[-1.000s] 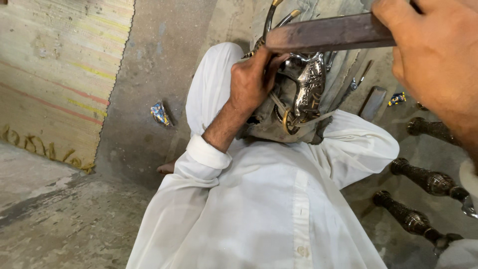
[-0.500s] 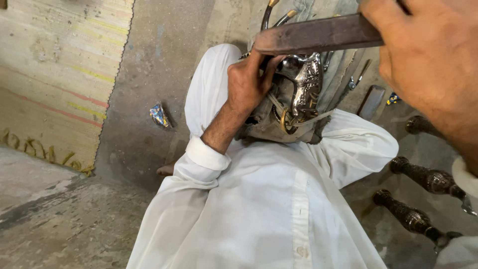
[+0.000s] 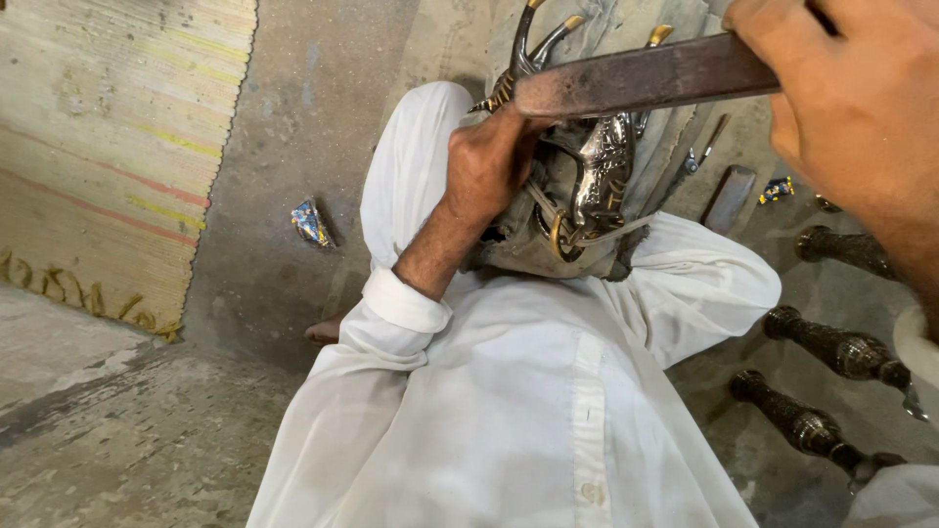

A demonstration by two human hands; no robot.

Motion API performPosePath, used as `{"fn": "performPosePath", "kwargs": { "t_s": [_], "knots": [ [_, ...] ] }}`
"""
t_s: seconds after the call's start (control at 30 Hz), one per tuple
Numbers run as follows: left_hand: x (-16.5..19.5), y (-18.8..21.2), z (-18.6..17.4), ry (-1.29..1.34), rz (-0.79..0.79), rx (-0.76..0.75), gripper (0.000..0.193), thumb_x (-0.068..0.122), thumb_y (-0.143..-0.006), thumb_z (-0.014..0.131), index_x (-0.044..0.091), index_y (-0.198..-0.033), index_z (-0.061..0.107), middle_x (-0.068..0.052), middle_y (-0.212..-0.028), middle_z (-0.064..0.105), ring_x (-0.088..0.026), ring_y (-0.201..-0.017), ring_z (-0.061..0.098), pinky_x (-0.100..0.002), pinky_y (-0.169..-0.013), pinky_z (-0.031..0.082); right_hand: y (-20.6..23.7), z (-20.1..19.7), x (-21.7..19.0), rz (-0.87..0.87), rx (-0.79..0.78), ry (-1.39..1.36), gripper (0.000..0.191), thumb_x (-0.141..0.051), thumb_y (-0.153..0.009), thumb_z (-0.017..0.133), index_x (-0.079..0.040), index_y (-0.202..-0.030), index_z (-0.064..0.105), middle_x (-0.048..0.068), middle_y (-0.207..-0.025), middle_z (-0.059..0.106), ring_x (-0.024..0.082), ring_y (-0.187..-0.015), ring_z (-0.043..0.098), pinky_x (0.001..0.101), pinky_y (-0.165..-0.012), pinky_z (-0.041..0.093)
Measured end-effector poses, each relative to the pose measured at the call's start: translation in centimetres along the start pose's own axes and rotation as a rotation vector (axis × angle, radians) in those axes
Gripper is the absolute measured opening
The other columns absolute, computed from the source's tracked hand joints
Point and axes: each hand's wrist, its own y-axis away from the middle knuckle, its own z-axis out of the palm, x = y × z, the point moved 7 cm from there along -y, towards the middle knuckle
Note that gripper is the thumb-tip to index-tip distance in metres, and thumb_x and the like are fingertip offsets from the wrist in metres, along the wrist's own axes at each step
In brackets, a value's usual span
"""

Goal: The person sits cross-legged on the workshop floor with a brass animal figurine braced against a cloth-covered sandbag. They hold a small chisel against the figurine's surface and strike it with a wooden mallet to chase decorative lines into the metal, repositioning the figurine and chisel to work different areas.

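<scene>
The person sits on a bare concrete floor (image 3: pixel 293 108), rough and grey, with a cracked, dusty patch toward the lower left. A woven straw mat (image 3: pixel 108 147) with faint coloured stripes covers the floor at the upper left, its frayed edge running along the concrete. A small crumpled foil wrapper (image 3: pixel 311 223) lies on the floor just beside the person's white-trousered knee.

The left hand (image 3: pixel 489 166) has its fingers closed around an ornate metal piece (image 3: pixel 599 176), silver with brass curls, which rests in a grey cloth (image 3: pixel 548 249) on the lap. The right hand (image 3: pixel 861 108) is high at the upper right, its fingers closed on one end of a flat rusty metal file (image 3: pixel 636 78), whose other end lies across the top of the metal piece, touching it near the left hand.

To the right, three dark carved handles (image 3: pixel 831 344) lie in a row on the floor, well apart from the lap. A small flat metal bar (image 3: pixel 732 198) and another wrapper (image 3: pixel 778 188) lie near them.
</scene>
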Motion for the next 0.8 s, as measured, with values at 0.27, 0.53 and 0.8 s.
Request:
{"fn": "performPosePath", "kwargs": {
  "t_s": [0.27, 0.53, 0.8],
  "knots": [
    [-0.5, -0.3, 0.5, -0.018, -0.09, -0.011, 0.023, 0.015, -0.102, 0.077, 0.005, -0.113, 0.06, -0.006, -0.073, 0.071, -0.014, -0.06, 0.07, -0.031, -0.053, 0.058, -0.7, -1.1, -1.0, 0.035, 0.012, -0.083, 0.044, 0.007, -0.088, 0.07, -0.003, -0.13, 0.065, 0.015, -0.108, 0.063, 0.03, -0.094, 0.065, 0.0366, -0.088, 0.055],
    [0.1, -0.5, -0.4, 0.026, -0.098, 0.058, 0.024, 0.017, -0.103, 0.075, 0.005, -0.11, 0.056, -0.008, -0.086, 0.074, -0.015, -0.067, 0.072, -0.03, -0.057, 0.059, 0.0, -0.2, -1.0, 0.061, -0.059, 0.039, 0.036, 0.002, -0.092, 0.075, -0.006, -0.126, 0.065, 0.013, -0.107, 0.064, 0.029, -0.095, 0.065, 0.0382, -0.086, 0.054],
    [-0.7, -0.2, -0.2, 0.049, -0.156, 0.082, 0.028, 0.016, -0.102, 0.077, 0.004, -0.114, 0.055, -0.009, -0.092, 0.077, -0.015, -0.073, 0.077, -0.028, -0.06, 0.062, 0.9, 0.7, 0.6, 0.188, 0.061, -0.193, 0.023, 0.005, -0.099, 0.065, 0.006, -0.122, 0.062, 0.016, -0.092, 0.062, 0.023, -0.072, 0.062, 0.032, -0.066, 0.049]
  ]
}}
